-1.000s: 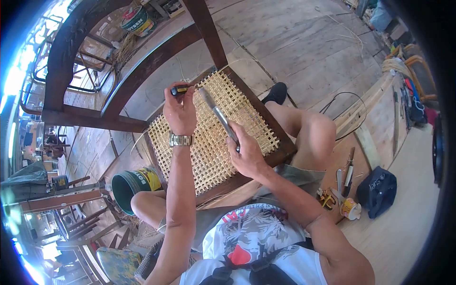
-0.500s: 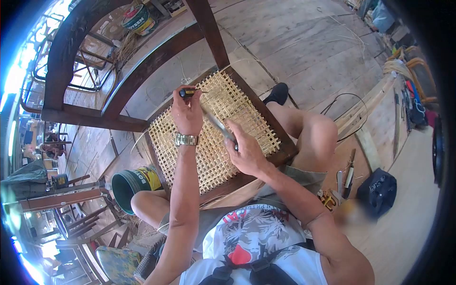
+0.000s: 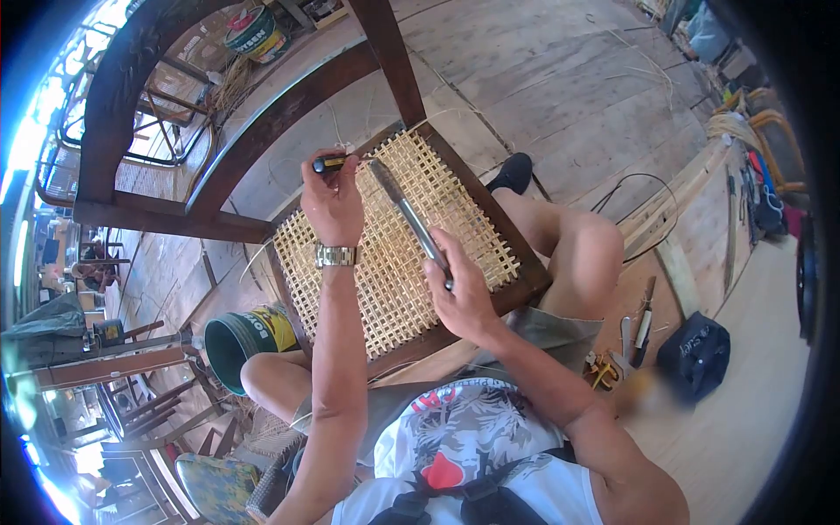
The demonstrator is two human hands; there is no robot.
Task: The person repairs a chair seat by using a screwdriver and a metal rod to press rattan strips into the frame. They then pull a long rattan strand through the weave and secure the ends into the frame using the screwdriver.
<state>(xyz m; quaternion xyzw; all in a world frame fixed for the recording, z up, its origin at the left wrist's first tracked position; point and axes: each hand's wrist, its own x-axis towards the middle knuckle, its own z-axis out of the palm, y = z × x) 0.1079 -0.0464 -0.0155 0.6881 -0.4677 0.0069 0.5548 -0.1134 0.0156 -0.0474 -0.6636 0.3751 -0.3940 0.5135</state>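
Observation:
A dark wooden chair [image 3: 528, 282] with a woven cane seat [image 3: 398, 262] lies across my lap. My left hand [image 3: 332, 203], with a metal watch on the wrist, is closed around a black and yellow screwdriver-like tool [image 3: 331, 164] over the far left part of the seat. My right hand [image 3: 459, 284] grips a long metal tool [image 3: 407, 214] by its lower end, above the middle of the weave. The tool's wide far end points up and left, close to my left hand but apart from it.
A green bucket [image 3: 229, 350] stands beside my left knee. To the right lie a dark cap [image 3: 694, 354], yellow-handled pliers [image 3: 602, 371] and a knife-like tool [image 3: 643, 335]. Another bucket [image 3: 255, 37] and several chair frames are farther off.
My left hand has shifted slightly left with its tool. My right hand has moved slightly down and right, and the long metal tool now shows more of its length.

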